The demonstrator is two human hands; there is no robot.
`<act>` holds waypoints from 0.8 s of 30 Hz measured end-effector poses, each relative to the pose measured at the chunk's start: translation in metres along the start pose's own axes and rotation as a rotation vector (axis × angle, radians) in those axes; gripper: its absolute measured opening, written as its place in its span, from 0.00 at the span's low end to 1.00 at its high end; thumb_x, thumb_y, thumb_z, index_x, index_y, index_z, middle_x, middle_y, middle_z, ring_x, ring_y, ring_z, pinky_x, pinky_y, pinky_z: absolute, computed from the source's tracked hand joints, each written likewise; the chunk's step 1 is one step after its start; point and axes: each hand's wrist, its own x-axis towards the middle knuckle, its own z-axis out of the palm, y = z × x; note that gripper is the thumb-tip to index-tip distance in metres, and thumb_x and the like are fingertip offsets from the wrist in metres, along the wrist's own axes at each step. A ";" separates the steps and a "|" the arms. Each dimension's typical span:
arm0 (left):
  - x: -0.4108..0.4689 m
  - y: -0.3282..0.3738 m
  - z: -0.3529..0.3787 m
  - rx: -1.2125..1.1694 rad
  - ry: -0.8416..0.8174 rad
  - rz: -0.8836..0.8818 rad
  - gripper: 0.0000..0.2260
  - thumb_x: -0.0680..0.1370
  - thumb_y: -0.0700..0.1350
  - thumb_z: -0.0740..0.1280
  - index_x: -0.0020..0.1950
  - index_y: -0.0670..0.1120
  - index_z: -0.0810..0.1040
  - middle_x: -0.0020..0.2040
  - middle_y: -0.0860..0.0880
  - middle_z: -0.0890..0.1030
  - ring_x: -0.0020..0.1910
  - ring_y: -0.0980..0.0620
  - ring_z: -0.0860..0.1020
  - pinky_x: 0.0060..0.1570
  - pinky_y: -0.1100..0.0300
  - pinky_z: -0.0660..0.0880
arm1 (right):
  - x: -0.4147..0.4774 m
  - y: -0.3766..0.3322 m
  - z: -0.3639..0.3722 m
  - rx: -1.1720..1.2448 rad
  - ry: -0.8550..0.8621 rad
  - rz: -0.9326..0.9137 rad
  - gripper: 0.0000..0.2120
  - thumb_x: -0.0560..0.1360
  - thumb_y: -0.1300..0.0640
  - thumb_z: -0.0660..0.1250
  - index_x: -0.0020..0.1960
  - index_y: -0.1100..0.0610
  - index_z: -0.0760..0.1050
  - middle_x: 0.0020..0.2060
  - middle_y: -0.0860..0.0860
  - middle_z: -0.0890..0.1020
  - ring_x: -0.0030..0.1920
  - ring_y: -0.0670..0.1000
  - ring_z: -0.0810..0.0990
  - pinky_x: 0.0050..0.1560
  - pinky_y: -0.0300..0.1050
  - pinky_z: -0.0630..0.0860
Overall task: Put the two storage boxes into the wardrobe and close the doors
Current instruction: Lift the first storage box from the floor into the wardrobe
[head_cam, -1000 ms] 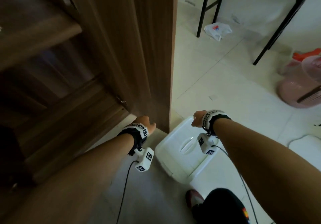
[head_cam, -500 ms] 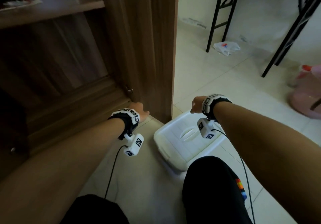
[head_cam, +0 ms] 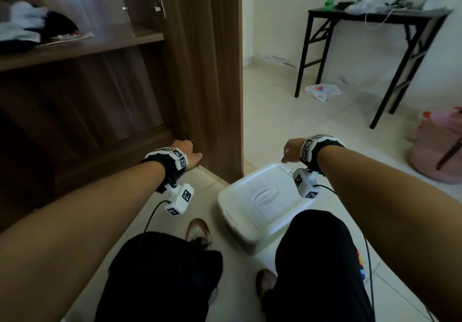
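storage box [head_cam: 260,206] just below right hand [head_cam: 291,150]

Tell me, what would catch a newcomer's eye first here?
Two bare arms reach forward, each wrist wearing a band of black-and-white markers. The left hand rests at the foot of the open wooden wardrobe, while the right hand hovers over a white lidded storage box on the tiled floor.

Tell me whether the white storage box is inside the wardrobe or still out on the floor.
Out. The white storage box, lid on, sits on the floor tiles beside the open wardrobe door, outside the cabinet, between the person's knees.
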 end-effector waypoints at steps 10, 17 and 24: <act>0.029 0.030 0.057 0.003 -0.092 0.006 0.26 0.78 0.61 0.63 0.66 0.43 0.77 0.65 0.41 0.78 0.61 0.39 0.79 0.60 0.48 0.76 | 0.037 0.032 0.042 -0.125 -0.124 0.036 0.23 0.78 0.44 0.68 0.66 0.58 0.77 0.64 0.56 0.81 0.63 0.60 0.79 0.66 0.56 0.75; 0.077 0.014 0.147 0.048 -0.268 -0.074 0.33 0.76 0.65 0.58 0.73 0.44 0.71 0.71 0.41 0.74 0.66 0.40 0.76 0.59 0.51 0.72 | 0.102 0.059 0.098 -0.064 -0.156 0.089 0.23 0.78 0.46 0.67 0.67 0.59 0.77 0.63 0.58 0.80 0.63 0.61 0.79 0.65 0.56 0.76; 0.111 0.010 0.220 0.005 -0.354 -0.124 0.34 0.78 0.63 0.59 0.76 0.41 0.65 0.73 0.39 0.72 0.68 0.39 0.75 0.57 0.52 0.71 | 0.158 0.083 0.150 0.058 -0.125 0.221 0.24 0.80 0.48 0.63 0.70 0.61 0.70 0.66 0.62 0.77 0.63 0.62 0.78 0.63 0.55 0.76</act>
